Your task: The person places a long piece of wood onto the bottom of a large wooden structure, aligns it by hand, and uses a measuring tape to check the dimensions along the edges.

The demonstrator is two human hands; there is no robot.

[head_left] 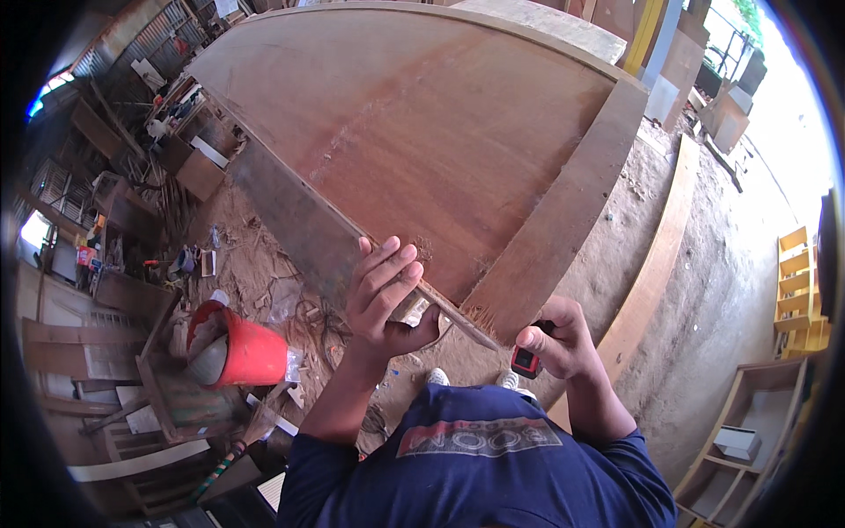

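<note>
A large wooden panel [431, 167], brown and dusty with a raised border, lies in front of me. My left hand [380, 304] is at its near left edge strip [462, 324], fingers stretched out over the edge and thumb spread apart; how firmly it touches cannot be seen. By the near right corner of the panel, my right hand [563, 339] is closed around a red and black tape measure [526, 362]. Splintered wood fibres [480, 314] show on the border board [563, 220] near that corner. No drawn-out tape blade can be made out.
A red bucket [251, 348] stands at left among wood scraps and shavings. One long plank [656, 264] lies on the dusty floor at right. Beyond it are a yellow shelf unit [794, 277] and a wooden cabinet frame [748, 440]. A brush [255, 427] is at lower left.
</note>
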